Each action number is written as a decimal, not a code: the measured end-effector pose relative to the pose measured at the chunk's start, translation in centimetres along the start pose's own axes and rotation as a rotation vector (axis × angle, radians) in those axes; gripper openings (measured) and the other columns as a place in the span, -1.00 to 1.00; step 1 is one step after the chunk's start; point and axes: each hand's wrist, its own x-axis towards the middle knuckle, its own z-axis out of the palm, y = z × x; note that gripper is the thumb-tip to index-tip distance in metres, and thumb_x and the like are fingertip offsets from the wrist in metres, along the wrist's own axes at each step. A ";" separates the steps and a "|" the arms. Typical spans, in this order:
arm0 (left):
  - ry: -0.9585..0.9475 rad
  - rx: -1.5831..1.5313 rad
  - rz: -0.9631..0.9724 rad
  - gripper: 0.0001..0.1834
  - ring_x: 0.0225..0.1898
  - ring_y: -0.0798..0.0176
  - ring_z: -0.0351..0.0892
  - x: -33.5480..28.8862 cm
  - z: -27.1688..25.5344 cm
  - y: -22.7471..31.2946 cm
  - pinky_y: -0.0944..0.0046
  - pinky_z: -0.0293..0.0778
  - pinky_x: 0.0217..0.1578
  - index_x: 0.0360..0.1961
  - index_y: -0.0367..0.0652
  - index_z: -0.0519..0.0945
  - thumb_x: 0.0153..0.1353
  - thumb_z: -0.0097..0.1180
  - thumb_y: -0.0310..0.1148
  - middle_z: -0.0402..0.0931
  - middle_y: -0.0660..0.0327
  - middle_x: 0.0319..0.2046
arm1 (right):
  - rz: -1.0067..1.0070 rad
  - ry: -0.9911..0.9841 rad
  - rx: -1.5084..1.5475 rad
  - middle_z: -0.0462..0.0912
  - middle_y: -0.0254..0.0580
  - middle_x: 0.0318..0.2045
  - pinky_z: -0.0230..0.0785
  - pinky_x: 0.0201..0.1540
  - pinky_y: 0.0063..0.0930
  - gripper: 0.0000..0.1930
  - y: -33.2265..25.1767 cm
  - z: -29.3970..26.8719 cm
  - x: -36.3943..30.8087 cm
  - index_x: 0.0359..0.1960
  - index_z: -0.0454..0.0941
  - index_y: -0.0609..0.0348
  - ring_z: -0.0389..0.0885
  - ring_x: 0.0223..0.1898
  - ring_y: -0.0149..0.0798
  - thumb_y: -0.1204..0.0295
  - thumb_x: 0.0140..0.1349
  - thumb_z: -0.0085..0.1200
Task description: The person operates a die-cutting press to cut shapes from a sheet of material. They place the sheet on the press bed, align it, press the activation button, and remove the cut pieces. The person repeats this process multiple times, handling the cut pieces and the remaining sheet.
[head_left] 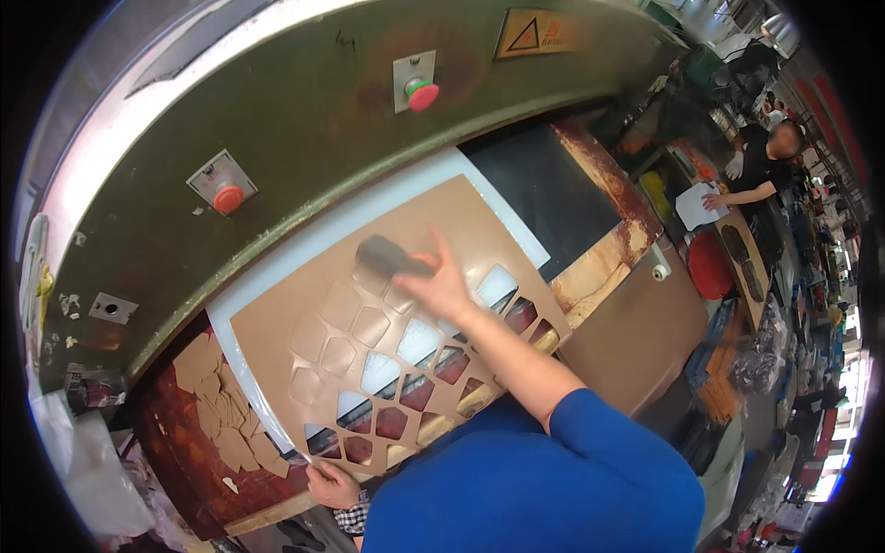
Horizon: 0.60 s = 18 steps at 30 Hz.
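My right hand [441,284], smeared by motion, is over the far middle of a brown sheet [267,313]. Its fingers are on a blurred dark angular block [383,258] that resembles a cutting die. The sheet's near side is full of cut-out holes; farther in, several outlined shapes [369,327] still have brown material inside. Beneath the sheet lies a white board [479,180]. At the near left corner my left hand [334,485], a checkered cuff at its wrist, pinches the sheet's edge; whether the board is gripped too is hidden.
A green machine beam [304,111] with two red push buttons [422,95] spans the far side. Loose brown cut pieces [230,415] lie on the left of the bed. A brown board [636,341] is at right. Beyond it, another person [770,161] handles a white sheet.
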 end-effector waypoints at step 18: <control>0.121 0.014 0.051 -0.66 -0.49 -0.20 0.43 1.2 -0.2 0.3 -0.08 0.29 -0.48 -0.25 -0.28 0.54 0.35 -0.02 -0.15 0.48 -0.05 -0.55 | -0.109 0.258 -0.128 0.41 0.24 0.14 0.33 0.16 -0.13 -0.23 -1.0 -7.4 3.4 0.39 0.06 0.30 0.43 0.15 0.06 0.28 0.25 0.18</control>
